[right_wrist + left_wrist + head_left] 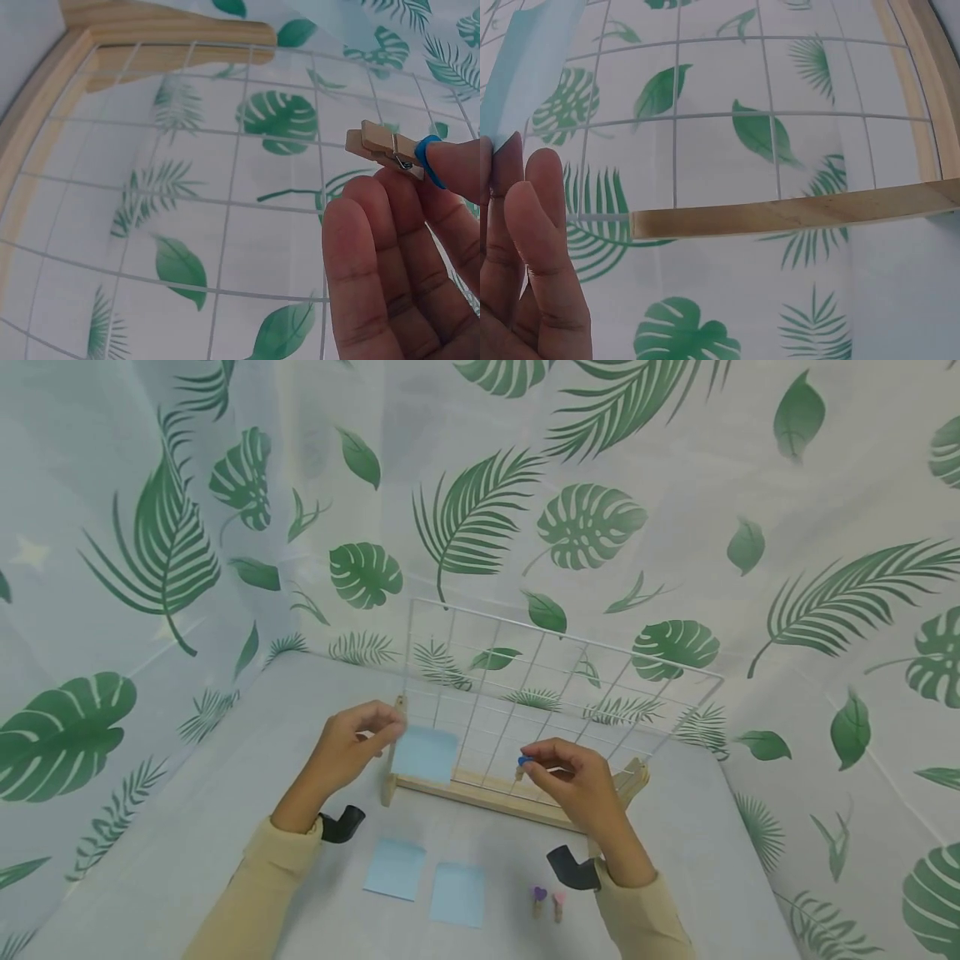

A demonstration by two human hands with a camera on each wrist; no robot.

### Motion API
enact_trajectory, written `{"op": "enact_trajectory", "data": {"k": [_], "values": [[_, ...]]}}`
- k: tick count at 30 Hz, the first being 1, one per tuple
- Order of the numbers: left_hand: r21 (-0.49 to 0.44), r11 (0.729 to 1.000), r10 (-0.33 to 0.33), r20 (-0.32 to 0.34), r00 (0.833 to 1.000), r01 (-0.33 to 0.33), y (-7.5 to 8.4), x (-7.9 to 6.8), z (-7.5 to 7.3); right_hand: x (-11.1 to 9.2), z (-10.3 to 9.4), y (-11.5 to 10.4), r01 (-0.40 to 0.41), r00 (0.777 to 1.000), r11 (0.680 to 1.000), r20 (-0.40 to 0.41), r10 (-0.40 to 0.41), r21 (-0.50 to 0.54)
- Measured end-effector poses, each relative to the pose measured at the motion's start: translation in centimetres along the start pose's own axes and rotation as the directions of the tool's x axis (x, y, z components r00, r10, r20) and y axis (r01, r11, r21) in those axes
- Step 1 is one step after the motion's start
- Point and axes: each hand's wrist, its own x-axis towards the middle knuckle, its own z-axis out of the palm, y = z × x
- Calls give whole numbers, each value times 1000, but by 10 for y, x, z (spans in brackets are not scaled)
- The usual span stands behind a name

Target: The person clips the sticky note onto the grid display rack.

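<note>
Left hand [352, 747] at eight o'clock, right hand [577, 777] near five, head view; both in thumb-and-forefinger pinch.

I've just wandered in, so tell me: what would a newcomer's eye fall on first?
Likely the leafy backdrop, rising behind everything. Next comes the wire grid before it, with a blue sheet at its left end, by the left hand. Then comes the blue-topped clothespin, pinched by the right hand in front of the wire grid.
</note>
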Motion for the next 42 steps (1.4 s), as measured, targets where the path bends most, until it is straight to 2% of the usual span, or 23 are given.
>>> {"op": "enact_trajectory", "data": {"k": [8, 20, 31, 42], "values": [[4, 1000, 4, -13, 1000, -4, 8, 11, 0, 9, -1, -7, 13, 1000, 999, -6, -13, -51], [-10, 1000, 8, -29, 1000, -8, 19, 23, 2, 22, 0, -10, 85, 996, 990, 2, -85, -114], [-30, 996, 81, -52, 995, -82, 25, 35, 1, 37, 2, -17, 157, 987, 977, -10, -160, -147], [-19, 994, 104, -87, 991, -106, 30, 41, 1, 49, 5, -22, 130, 991, 983, -2, -131, -126]]}}
